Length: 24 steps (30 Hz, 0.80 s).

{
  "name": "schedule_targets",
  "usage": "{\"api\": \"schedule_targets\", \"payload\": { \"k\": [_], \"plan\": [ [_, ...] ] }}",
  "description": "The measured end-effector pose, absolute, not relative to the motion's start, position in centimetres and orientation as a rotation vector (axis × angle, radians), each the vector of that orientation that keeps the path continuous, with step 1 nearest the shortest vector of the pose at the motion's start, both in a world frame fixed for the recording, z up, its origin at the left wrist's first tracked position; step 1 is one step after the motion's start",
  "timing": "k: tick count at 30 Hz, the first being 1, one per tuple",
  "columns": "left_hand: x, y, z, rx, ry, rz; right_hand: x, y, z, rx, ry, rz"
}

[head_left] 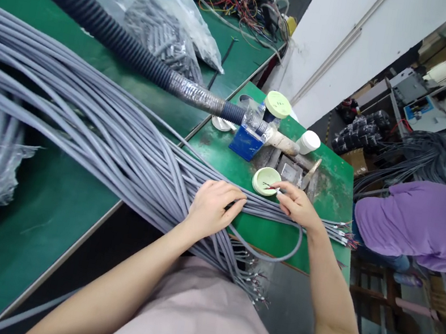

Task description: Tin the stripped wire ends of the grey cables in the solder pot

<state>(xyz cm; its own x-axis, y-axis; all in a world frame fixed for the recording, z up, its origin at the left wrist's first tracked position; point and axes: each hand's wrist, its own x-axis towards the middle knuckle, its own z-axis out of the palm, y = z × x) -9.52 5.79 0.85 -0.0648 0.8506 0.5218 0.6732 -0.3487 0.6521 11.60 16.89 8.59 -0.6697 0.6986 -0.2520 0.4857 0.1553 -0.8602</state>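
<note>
My left hand point(216, 206) lies over a thick bundle of grey cables point(144, 147), its fingers curled around some of them. My right hand point(294, 202) pinches the end of one grey cable point(297, 246), which loops back below the wrist towards the bundle. Thin red and dark wires point(270, 187) stick out of that end, over a pale green bowl point(258, 183). The wire tips reach into the bowl's opening; whether they touch its contents I cannot tell. More stripped cable ends point(343, 234) lie at the table's right edge, and others point(253, 287) hang near my body.
A black corrugated hose point(118, 48) crosses above the cables to a blue box point(247, 141). Behind the bowl are a metal block point(291, 172), a white tub point(309, 142) and a yellow-lidded jar point(277, 104). At right, a person in purple point(415, 224) bends beside more cables.
</note>
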Motion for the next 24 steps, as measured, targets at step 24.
{"api": "schedule_targets", "payload": {
  "k": [24],
  "plan": [
    [-9.5, 5.8, 1.0, 1.990, 1.654, 1.405, 15.1, 20.3, 8.1, -1.402, -1.902, 1.349]
  ]
}}
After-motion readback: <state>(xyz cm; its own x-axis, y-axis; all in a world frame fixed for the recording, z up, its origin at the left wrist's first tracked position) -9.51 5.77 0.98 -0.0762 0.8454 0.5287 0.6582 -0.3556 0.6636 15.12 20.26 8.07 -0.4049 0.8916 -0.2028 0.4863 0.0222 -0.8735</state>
